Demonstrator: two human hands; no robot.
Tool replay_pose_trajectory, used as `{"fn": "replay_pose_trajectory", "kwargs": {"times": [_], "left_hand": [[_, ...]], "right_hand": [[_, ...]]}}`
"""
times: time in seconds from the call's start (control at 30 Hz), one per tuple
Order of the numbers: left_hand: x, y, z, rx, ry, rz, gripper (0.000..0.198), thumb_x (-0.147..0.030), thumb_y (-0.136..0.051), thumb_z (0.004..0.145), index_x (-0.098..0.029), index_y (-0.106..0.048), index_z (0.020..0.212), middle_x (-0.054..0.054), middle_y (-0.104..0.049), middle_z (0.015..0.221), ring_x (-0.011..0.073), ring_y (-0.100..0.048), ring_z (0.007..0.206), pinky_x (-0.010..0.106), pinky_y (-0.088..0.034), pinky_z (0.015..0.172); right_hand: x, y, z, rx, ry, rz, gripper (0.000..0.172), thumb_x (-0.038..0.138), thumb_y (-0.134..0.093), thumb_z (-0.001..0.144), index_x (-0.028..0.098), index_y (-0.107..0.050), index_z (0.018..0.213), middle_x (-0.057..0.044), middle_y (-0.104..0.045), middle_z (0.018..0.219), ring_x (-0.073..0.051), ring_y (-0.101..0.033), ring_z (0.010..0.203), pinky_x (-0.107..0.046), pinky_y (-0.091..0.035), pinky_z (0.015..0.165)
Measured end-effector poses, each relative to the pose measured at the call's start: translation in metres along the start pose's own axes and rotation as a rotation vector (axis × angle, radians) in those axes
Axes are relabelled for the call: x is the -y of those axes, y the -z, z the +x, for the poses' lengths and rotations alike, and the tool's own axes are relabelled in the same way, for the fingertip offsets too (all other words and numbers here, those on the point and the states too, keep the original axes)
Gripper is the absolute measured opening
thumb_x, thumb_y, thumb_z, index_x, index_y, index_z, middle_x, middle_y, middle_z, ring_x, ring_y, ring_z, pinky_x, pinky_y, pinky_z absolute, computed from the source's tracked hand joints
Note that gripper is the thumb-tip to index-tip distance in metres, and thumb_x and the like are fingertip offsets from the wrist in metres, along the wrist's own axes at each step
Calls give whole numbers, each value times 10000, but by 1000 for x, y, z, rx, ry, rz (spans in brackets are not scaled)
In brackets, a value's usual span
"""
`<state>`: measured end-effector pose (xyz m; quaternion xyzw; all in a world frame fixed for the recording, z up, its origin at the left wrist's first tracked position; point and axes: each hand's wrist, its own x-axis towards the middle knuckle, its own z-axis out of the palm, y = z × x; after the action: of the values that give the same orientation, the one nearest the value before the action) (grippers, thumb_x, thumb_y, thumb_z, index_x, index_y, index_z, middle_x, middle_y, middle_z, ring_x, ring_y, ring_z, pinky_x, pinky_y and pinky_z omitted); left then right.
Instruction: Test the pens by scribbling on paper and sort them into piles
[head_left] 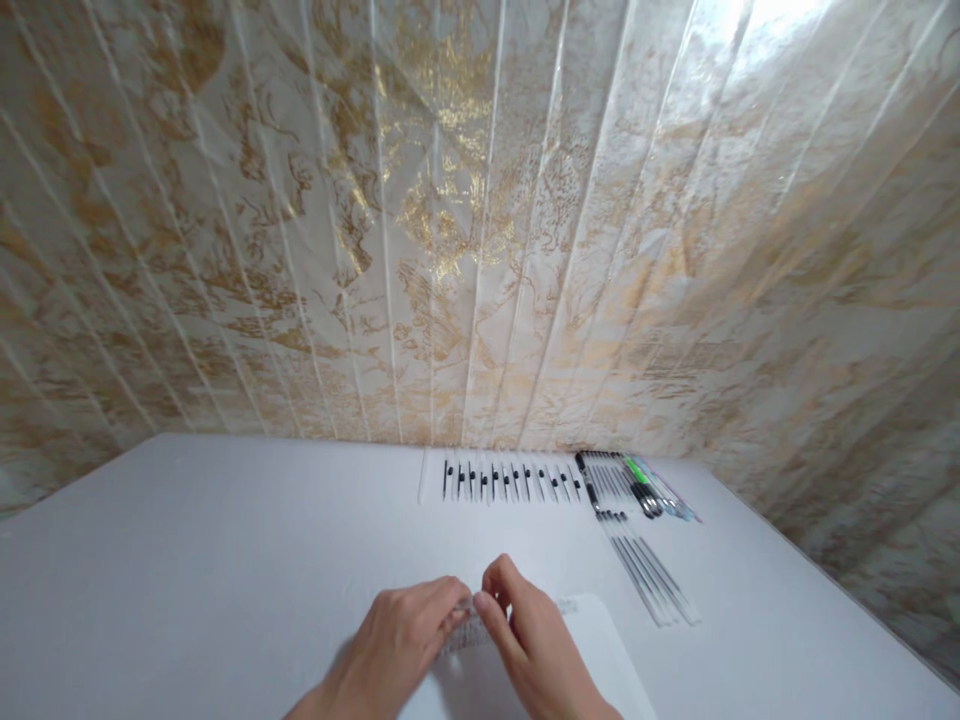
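Close together at the lower middle, my left hand (401, 635) and my right hand (536, 640) have their fingers curled in a pinch, the fingertips almost meeting. Whatever lies between the fingertips is too small and blurred to name. Beneath them is a white, round-cornered tray or board (611, 650), partly covered by my hands. A patch of small greyish pieces (471, 636) shows on it between my hands, too blurred to identify.
Beyond my hands, a row of thin pen parts with black pieces (495, 483) lies on the white table (225, 560). To the right are clear pen barrels (652, 580), black caps (613, 516), and pens with a green one (637, 470). A gold-patterned curtain (450, 250) hangs behind.
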<state>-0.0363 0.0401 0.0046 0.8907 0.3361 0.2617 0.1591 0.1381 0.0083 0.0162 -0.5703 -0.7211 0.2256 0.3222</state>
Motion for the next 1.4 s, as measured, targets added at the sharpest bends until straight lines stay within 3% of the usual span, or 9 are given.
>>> {"fn": "replay_pose_trajectory", "kwargs": {"times": [0.17, 0.37, 0.53, 0.67, 0.83, 1.03, 1.2, 1.4], "left_hand": [[-4, -2, -1, -25, -41, -14, 303, -237, -312, 1007, -217, -489, 763, -17, -629, 671, 150, -640, 581, 216, -410, 533], [-9, -4, 1, 14, -11, -40, 258, -232, -347, 1003, -219, -528, 819, -14, -654, 720, 157, -666, 636, 214, -435, 576], [-18, -12, 5, 5, -74, -25, 298, -250, -295, 1014, -220, -474, 778, -15, -631, 681, 155, -649, 591, 220, -412, 538], [-24, -17, 7, 38, -22, -16, 255, -237, -330, 1005, -223, -476, 796, -13, -651, 704, 160, -666, 614, 215, -425, 552], [-25, -22, 5, 58, -42, 16, 203, -176, -356, 966, -226, -490, 822, -6, -670, 737, 172, -680, 640, 216, -436, 558], [-19, -23, 1, 47, 52, -30, 188, -188, -382, 966, -234, -516, 842, -11, -678, 742, 177, -689, 652, 216, -453, 574], [-19, -20, 0, 67, 60, -49, 179, -167, -388, 953, -230, -538, 881, 1, -686, 778, 179, -693, 692, 217, -466, 605], [-21, -20, 0, 100, 98, -37, 181, -174, -395, 956, -226, -551, 880, 8, -695, 801, 194, -702, 727, 229, -473, 621]], "right_hand": [[-1, -2, -3, 17, -41, -74, 538, 508, -207, 995, 222, -431, 599, 11, -518, 507, -137, -497, 467, -221, -305, 485], [-1, 7, -11, -24, 65, -132, 461, 504, -261, 989, 214, -503, 723, -15, -609, 652, -150, -555, 565, -219, -338, 536], [-10, 14, -15, 44, -57, -32, 568, 533, -197, 991, 215, -410, 572, 26, -478, 501, -125, -489, 479, -213, -316, 512], [-14, 18, -18, 2, -4, -17, 418, 508, -306, 980, 214, -501, 756, -2, -601, 673, -146, -568, 609, -205, -355, 570], [-18, 20, -18, 21, -56, -102, 498, 482, -206, 998, 227, -408, 621, 19, -503, 530, -143, -496, 491, -229, -288, 508], [-15, 19, -19, 45, -7, -38, 311, 430, -330, 972, 227, -448, 769, -1, -580, 705, -156, -547, 633, -218, -342, 584], [-15, 17, -18, 84, -107, 47, 476, 495, -197, 987, 231, -351, 622, 34, -439, 541, -145, -475, 522, -230, -316, 542], [-12, 20, -18, 81, -25, 50, 307, 442, -309, 971, 233, -406, 769, 5, -542, 703, -159, -522, 640, -230, -347, 603]]}}
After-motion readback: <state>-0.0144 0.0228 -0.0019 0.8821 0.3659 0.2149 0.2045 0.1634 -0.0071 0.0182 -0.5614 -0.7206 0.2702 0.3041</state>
